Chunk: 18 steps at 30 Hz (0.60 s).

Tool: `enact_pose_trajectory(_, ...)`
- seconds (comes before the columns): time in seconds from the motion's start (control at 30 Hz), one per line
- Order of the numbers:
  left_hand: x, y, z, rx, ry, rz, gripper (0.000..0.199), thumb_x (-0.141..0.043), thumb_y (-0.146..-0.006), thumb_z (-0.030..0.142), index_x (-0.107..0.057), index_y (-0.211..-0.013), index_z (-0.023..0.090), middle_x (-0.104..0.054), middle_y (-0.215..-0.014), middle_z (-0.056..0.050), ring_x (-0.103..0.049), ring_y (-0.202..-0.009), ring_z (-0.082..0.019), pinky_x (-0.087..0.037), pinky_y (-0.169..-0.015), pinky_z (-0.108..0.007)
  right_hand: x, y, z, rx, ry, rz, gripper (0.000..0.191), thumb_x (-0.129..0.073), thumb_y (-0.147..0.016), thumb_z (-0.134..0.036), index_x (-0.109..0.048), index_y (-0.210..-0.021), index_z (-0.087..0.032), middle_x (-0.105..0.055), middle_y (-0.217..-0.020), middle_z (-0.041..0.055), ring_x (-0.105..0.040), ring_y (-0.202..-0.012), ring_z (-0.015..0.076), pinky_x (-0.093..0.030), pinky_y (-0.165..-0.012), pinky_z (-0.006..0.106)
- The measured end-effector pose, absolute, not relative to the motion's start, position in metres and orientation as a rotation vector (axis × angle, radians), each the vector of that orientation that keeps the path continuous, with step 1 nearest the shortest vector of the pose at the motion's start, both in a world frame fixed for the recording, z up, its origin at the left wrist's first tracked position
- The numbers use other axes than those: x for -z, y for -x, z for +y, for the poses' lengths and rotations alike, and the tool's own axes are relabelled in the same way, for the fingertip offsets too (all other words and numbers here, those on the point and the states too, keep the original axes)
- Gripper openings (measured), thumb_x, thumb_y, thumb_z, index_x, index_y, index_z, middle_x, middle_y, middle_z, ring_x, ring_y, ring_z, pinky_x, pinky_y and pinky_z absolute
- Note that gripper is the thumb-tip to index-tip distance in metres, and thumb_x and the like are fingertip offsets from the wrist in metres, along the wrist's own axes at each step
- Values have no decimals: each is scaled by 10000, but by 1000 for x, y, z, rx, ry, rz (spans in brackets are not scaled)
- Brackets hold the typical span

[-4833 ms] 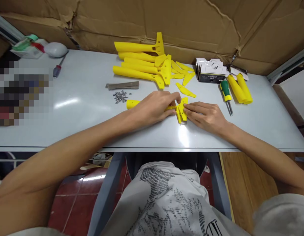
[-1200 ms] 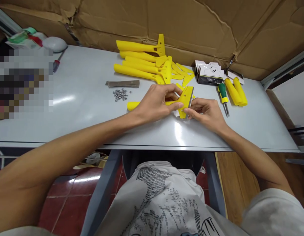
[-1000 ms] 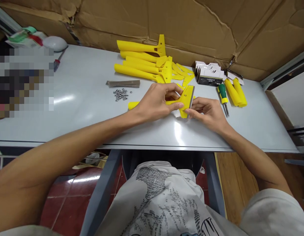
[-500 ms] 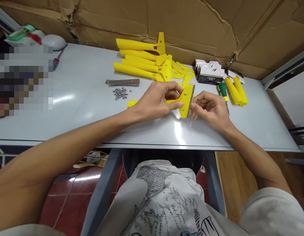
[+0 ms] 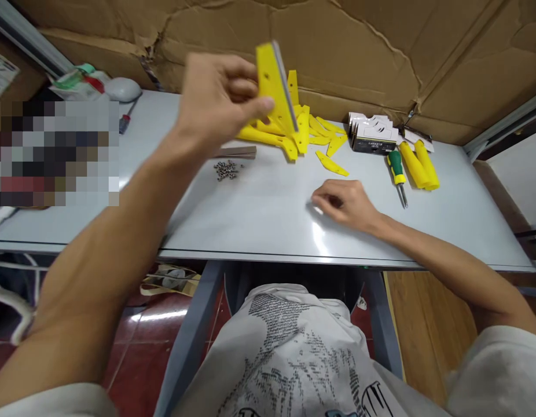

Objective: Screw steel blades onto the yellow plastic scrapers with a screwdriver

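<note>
My left hand (image 5: pixel 222 95) is raised above the back of the table, its thumb and fingers closed on a yellow scraper (image 5: pixel 274 87). The scraper's wide head has a metal blade (image 5: pixel 287 87) along its right edge, while its handle is hidden behind my hand. Lower down, my right hand (image 5: pixel 348 202) rests on the table with fingers curled in and thumb near the index finger; nothing shows in it. Just beyond it lies a loose yellow plate (image 5: pixel 331 164). Behind the left hand, more yellow scraper bodies (image 5: pixel 263 136) lie in a pile, partly covered.
Several small screws (image 5: pixel 226 169) and a stack of metal strips (image 5: pixel 237 152) lie left of centre. Black-and-white boxes (image 5: pixel 373 133), a green-handled screwdriver (image 5: pixel 396 168) and yellow tubular handles (image 5: pixel 418 165) sit to the right. Cardboard (image 5: pixel 311 35) stands along the back edge.
My left hand has lifted the scraper up and to the left, off the table's middle. My right hand has let go of the blade edge and dropped slightly onto the table.
</note>
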<state>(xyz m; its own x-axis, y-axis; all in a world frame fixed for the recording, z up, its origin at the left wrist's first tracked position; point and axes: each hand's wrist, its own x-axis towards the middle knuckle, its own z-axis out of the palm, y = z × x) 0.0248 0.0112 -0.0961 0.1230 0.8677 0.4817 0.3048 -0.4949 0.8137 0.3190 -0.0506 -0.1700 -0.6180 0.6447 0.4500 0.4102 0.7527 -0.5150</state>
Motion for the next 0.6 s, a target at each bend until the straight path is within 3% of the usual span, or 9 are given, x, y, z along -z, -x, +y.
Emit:
enact_pose_trajectory(0.13, 92, 11, 36, -1507, -1853, 1224, 828, -899, -736, 982, -798, -1113, 252, -836, -964, 132, -681, -862, -79, -721, -942, -453, 170, -243, -32, -311, 732, -2652, 366, -482, -1176, -211, -830, -1248, -126, -808, -1198, 169, -741, -1000, 257, -535, -831, 393)
enact_pose_trajectory(0.17, 96, 17, 42, -1375, -1905, 1227, 830, -866, -801, 972, -776, -1229, 266, -838, -1040, 139, -694, -955, -89, -707, -1003, -468, 167, -222, -26, -293, 763, -2690, 372, -467, -1186, -193, -814, -1307, -134, -790, -1274, 176, -737, -1046, 265, -531, -864, 402)
enact_pose_trajectory(0.23, 106, 24, 52, -1322, -1978, 1329, 908, -666, -826, 1099, -732, -1265, 307, -807, -932, 139, -670, -983, -118, -669, -911, -464, 160, -186, -17, -235, 797, -2760, 373, -477, -1186, -159, -782, -1400, -165, -744, -1397, 183, -720, -1152, 291, -525, -883, 410)
enact_pose_trajectory(0.37, 115, 29, 60, -1124, -2139, 1404, 1041, -464, -815, 1181, -636, -1425, 355, -782, -909, 146, -646, -1016, -127, -635, -895, -460, 152, -148, -8, -120, 852, -2845, 378, -451, -1205, -165, -787, -1377, -164, -681, -1542, 206, -650, -1359, 340, -551, -951, 434)
enact_pose_trajectory(0.47, 110, 24, 53, -1199, -2096, 1418, 999, -538, -801, 1165, -668, -1340, 334, -793, -942, 151, -647, -967, -112, -648, -882, -458, 156, -142, -7, -64, 833, -2862, 396, -423, -1199, -125, -809, -1291, -133, -674, -1592, 225, -615, -1447, 364, -571, -1049, 470)
enact_pose_trajectory(0.6, 106, 17, 44, -1229, -2004, 1431, 944, -622, -799, 1137, -670, -1251, 310, -795, -976, 185, -650, -941, -67, -676, -912, -427, 162, -142, -3, -123, 792, -2833, 435, -379, -1158, -37, -798, -1239, -119, -689, -1572, 232, -636, -1423, 362, -589, -1053, 484)
